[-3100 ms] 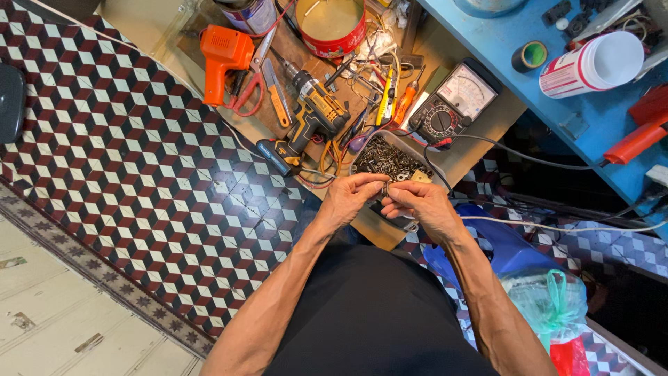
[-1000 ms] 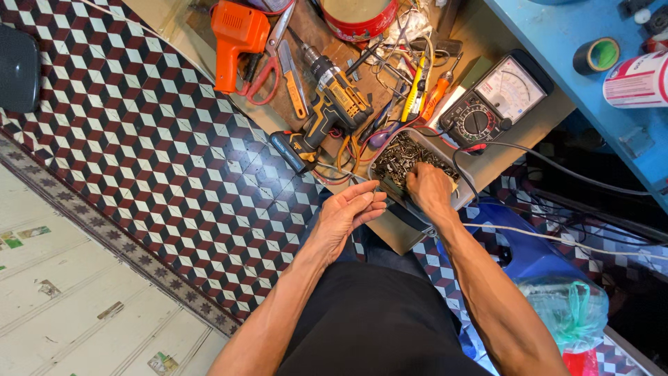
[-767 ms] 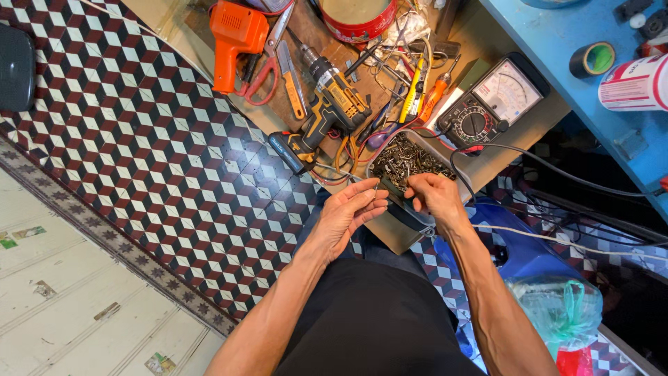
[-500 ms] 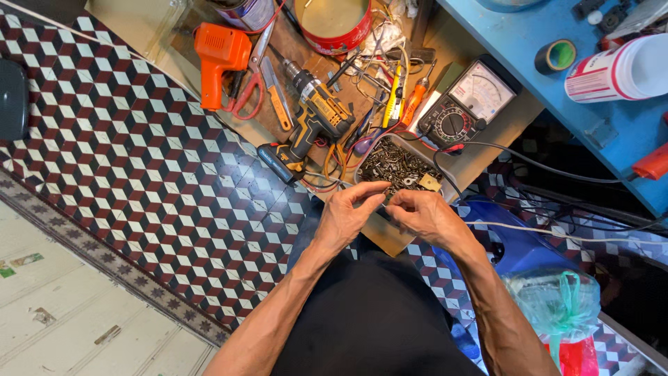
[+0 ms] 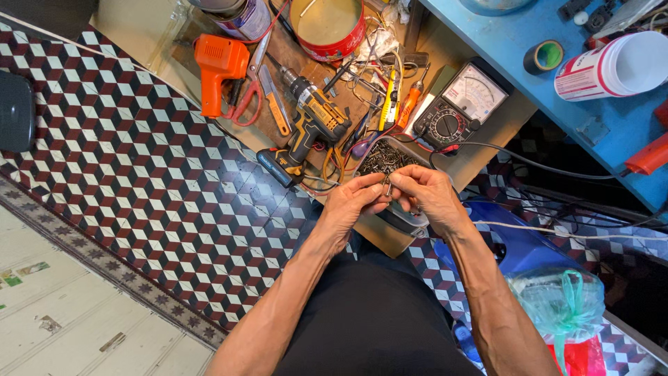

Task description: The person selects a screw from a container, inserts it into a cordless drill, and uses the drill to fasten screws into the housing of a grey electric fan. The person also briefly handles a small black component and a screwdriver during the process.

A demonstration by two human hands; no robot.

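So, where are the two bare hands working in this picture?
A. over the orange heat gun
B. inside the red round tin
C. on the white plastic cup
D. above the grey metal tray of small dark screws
D: the left hand and right hand meet, pinching a small metal piece, just above the grey metal tray of small dark screws.

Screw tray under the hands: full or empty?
Holding plenty: the tray shows a dark heap of screws beyond the left hand and right hand.

Two hands: left hand [image 5: 351, 205], right hand [image 5: 424, 193]. One cordless drill [image 5: 312, 129], one orange heat gun [image 5: 219, 69], one analogue multimeter [image 5: 460, 104], one red tin [image 5: 328, 26], one tape roll [image 5: 543, 56], one tray of screws [image 5: 381, 154].
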